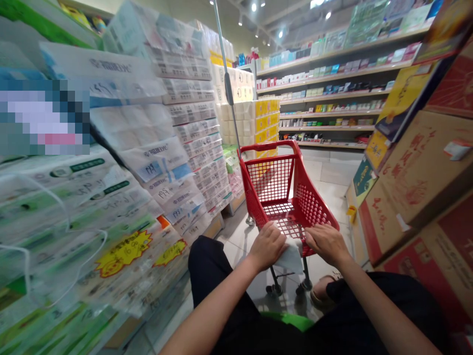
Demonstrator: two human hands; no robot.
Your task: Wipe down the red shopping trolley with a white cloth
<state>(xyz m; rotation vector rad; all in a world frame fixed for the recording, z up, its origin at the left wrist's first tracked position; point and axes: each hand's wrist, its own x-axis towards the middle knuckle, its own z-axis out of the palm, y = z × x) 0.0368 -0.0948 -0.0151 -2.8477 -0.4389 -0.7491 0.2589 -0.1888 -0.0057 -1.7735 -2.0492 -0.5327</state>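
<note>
left hand [269, 243] grips a white cloth [291, 256] against the red cart [303, 178], right hand [328, 241] clutches its near corner, prob so the thing stays steady

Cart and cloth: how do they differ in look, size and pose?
The cart is red; the cloth is white. The cart is far larger than the cloth. The cart stands upright; the cloth hangs limp at the cart's near end, under the left hand. Shared: the person touches both.
</note>
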